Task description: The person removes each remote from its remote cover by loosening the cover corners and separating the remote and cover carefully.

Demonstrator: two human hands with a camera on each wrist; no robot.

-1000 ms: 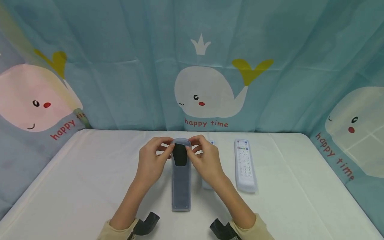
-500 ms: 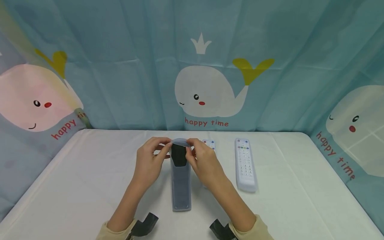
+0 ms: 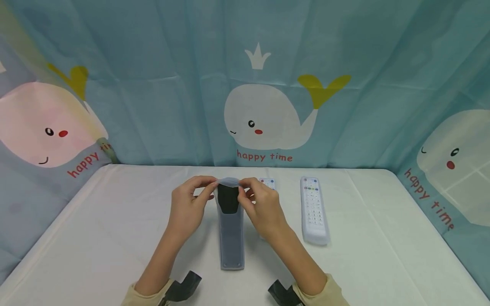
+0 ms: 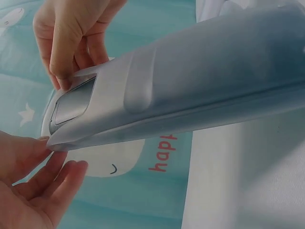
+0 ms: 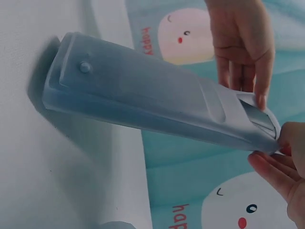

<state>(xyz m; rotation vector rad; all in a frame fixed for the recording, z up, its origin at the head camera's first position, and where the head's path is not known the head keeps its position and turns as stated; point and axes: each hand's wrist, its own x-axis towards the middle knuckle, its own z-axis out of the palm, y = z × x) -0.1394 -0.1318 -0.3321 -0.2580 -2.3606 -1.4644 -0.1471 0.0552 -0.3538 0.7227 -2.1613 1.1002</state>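
Observation:
A dark remote control (image 3: 228, 199) sits in a bluish translucent silicone sleeve (image 3: 232, 242), its back toward me and its near end close over the table. Through the opening at the far end, the bare back of the remote shows. My left hand (image 3: 187, 206) pinches the left rim of that opening between thumb and fingers. Opposite it, my right hand (image 3: 264, 206) pinches the right rim. In the left wrist view the sleeve (image 4: 205, 71) slants upward toward its far end, its lip stretched around the remote. The right wrist view shows a small round bump on the sleeve (image 5: 133, 78).
A white remote in a clear sleeve (image 3: 314, 210) lies face up on the white table (image 3: 375, 238) at right. Another white remote (image 3: 268, 183) lies partly hidden behind my right hand. A teal curtain with whales (image 3: 164, 123) hangs behind the table.
My left hand has shifted slightly left, and the sleeve's far lip is folded over the remote's end. My right hand has dipped slightly, uncovering the top of the remote behind it.

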